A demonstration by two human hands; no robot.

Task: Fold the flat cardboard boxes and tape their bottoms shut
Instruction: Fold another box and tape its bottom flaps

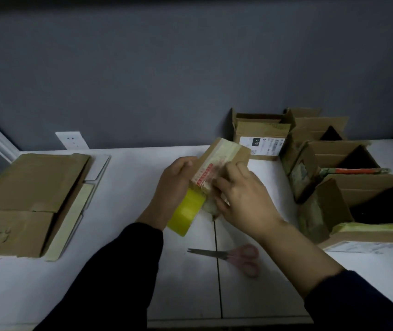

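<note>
A small brown cardboard box [224, 158], with pale tape and a red-printed strip across it, is held up over the middle of the white table [131, 235]. Its long axis runs from near-left to far-right, and the far end is tipped up. The left hand [176, 177] is curled round the box's left side. The right hand [243, 197] is laid on the near right end with fingers spread flat, pressing the tape down.

A yellow tape roll [185, 211] sits just below the box's near end, under the left hand. Whether the roll is gripped cannot be told.

Pink-handled scissors [233, 255] lie toward the table's front edge, nearer the right hand, blades pointing left. A cut is judged to come next, so the right hand is better placed for it.

A stack of flat cardboard boxes [28, 187] lies at the left edge. Folded open boxes [346, 163] are grouped along the right edge and back right corner.
</note>
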